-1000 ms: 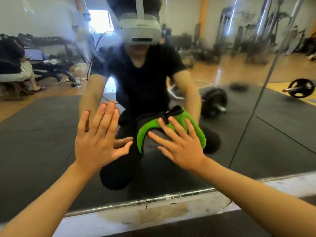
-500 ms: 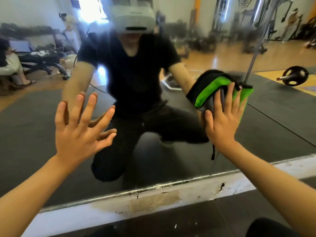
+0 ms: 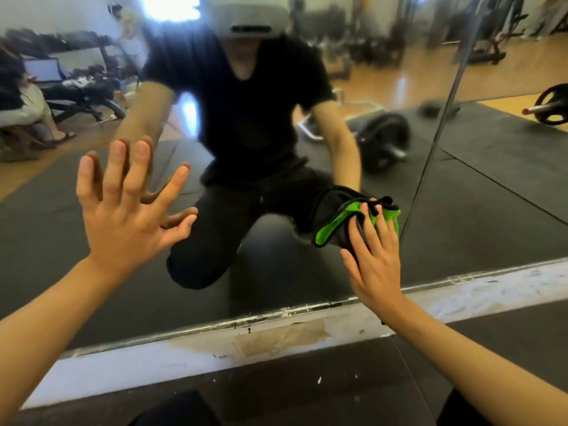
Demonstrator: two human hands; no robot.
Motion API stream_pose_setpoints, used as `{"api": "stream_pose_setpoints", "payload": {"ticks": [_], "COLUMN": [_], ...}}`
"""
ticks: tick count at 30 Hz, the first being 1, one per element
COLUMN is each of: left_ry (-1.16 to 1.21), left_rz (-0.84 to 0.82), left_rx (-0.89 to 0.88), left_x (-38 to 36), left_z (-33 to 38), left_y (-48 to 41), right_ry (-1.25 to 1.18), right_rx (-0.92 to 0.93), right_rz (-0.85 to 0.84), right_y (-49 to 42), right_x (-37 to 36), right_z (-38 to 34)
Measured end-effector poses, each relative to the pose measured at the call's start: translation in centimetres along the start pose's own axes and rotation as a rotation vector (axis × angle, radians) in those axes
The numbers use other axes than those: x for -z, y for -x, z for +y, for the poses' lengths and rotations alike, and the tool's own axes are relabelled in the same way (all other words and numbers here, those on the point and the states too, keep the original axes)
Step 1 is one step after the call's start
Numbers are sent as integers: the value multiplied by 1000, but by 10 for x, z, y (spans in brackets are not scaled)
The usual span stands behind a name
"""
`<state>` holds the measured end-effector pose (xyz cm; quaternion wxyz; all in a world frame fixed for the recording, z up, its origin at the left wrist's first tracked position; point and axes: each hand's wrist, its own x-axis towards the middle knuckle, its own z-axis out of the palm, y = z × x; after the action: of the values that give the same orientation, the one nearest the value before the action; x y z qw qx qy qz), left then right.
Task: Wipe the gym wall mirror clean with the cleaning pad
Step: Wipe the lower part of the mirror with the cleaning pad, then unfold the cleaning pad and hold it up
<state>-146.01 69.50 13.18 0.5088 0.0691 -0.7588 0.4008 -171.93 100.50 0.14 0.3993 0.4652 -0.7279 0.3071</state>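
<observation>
The gym wall mirror (image 3: 491, 195) fills the view above its white base ledge (image 3: 215, 355). Low on the mirror, the left hand (image 3: 123, 216) presses flat with fingers spread. To its right, near the mirror's vertical seam, the right hand (image 3: 375, 256) pins the green-and-black cleaning pad (image 3: 335, 229) under straight fingers. Wiping looks under way; next likely calls for sweeping the pad across unwiped glass with steady pressure.

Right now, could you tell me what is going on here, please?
A person kneels at a gym mirror and wipes it. The right hand presses a green and black pad flat against the glass low down, beside the seam between two panels. The left hand is spread open with its fingers on the glass, holding nothing.
</observation>
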Motion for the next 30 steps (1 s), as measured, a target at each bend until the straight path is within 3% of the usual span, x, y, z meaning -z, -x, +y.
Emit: {"api": "stream_pose_setpoints", "payload": {"ticks": [3,6,14,16,20,30], "left_ry": [33,235,377,359,254,-53], "left_rz": [-49,-170,-671,-828,-1101,-1446], "left_rx": [14,107,167,219,366,768], "left_x": [9,33,101,121,177,345], "left_z": [2,21,48,24,-51,-227], "left_y": [-6,-4,73,76,68,-4], "right_ry": [-187,-356,-534,-564,-652,-893], "right_rx": [37,82,187,276,285,485], "right_rz": [-26,-111,-273,-371,-525,-658], "right_y": [-1,4,-12,-26,-69,-246], "right_x": [10,13,-25,-29,-18,45], "right_z": [-19,-48,-143,-170,-241,-467]}}
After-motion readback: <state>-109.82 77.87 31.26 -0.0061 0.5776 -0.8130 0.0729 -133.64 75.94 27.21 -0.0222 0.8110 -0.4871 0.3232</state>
